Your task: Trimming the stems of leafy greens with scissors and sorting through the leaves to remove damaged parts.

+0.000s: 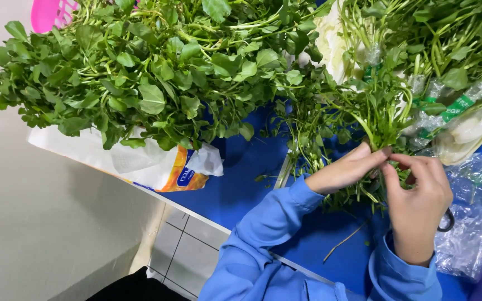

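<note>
My left hand [348, 169] grips a bunch of leafy green stems [376, 120] near its base, over the blue table [241, 173]. My right hand [419, 200] is just to the right, its fingertips pinching the same stems beside the left thumb. A dark loop, apparently a scissor handle [447, 221], shows under my right hand. Both arms wear blue sleeves.
A large heap of leafy greens [140, 72] lies on a white plastic bag [146, 161] at the table's left. More banded bunches [447, 50] and clear plastic wrap [475, 223] sit right. A pink basket [51, 12] is top left. A tiled floor [188, 251] shows below the table edge.
</note>
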